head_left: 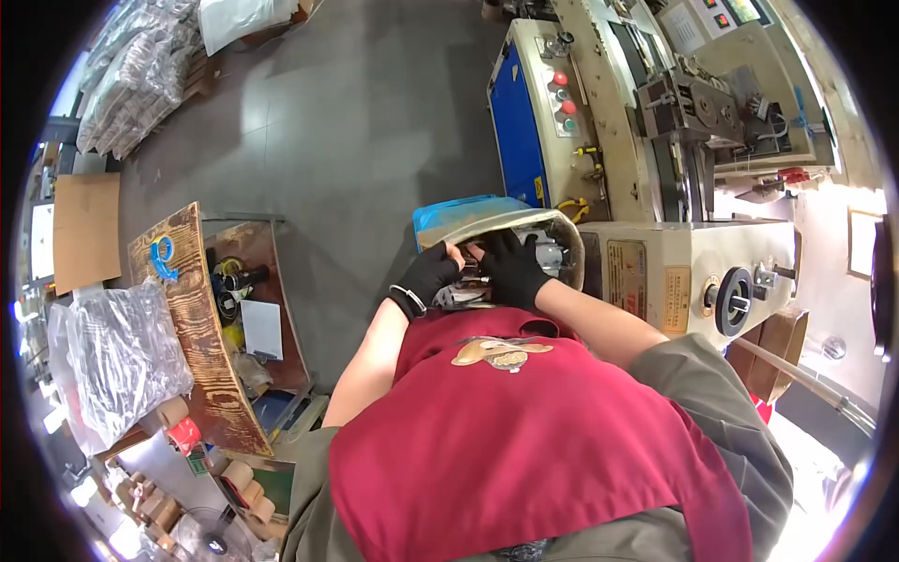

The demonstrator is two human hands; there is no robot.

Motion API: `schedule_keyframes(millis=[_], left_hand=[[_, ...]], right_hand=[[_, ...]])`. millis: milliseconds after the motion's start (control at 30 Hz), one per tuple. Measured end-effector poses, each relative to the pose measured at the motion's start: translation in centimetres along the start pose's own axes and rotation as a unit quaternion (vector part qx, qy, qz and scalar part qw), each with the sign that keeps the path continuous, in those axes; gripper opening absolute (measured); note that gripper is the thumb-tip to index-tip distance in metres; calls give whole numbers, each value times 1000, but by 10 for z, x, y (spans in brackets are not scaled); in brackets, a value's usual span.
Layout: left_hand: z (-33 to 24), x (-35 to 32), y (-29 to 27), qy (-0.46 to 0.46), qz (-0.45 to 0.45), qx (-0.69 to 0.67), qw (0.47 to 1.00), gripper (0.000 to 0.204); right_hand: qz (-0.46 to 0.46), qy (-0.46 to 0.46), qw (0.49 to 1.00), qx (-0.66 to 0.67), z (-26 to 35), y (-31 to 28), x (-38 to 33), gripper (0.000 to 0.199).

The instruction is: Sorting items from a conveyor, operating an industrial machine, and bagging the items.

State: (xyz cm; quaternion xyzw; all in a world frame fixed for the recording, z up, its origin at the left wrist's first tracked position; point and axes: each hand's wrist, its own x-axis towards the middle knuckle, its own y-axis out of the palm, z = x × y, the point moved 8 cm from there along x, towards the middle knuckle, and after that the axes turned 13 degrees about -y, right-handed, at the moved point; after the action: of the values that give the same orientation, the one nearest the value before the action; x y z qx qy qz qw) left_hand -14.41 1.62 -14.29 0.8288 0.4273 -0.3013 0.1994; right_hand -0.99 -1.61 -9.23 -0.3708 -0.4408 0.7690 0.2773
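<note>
Both my hands reach into a blue bin (pixel 433 223) whose mouth is lined with a pale, yellowish bag (pixel 564 229). Grey and silvery pieces (pixel 551 255) lie inside; they are too small and shaded to name. My left hand (pixel 433 275), in a black glove with a bare thumb tip and a band at the wrist, curls at the bin's left side. What it grips, if anything, is hidden. Across from it, my right hand (pixel 511 264) wears a matching glove. Its fingers spread apart over the pieces, a bare fingertip pointing toward the left thumb.
A cream machine (pixel 646 276) with a black handwheel (pixel 734 302) stands close on the right. Beyond it is a blue-doored control cabinet (pixel 521 122) with buttons and pliers (pixel 573 210). To the left stands a wooden box (pixel 201 347) of tools, beside clear plastic bags (pixel 126 361).
</note>
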Motion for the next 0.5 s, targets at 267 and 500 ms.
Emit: schedule_keyframes(millis=[267,500], left_hand=[[38,33,-37,-52,-74,49,995,58],[13,33,-29,-103,-40,186,976,70]], right_hand=[[-23,-7,999,23,-7,12,7,103],[-346,304,887,48,7,-3,-153,77]])
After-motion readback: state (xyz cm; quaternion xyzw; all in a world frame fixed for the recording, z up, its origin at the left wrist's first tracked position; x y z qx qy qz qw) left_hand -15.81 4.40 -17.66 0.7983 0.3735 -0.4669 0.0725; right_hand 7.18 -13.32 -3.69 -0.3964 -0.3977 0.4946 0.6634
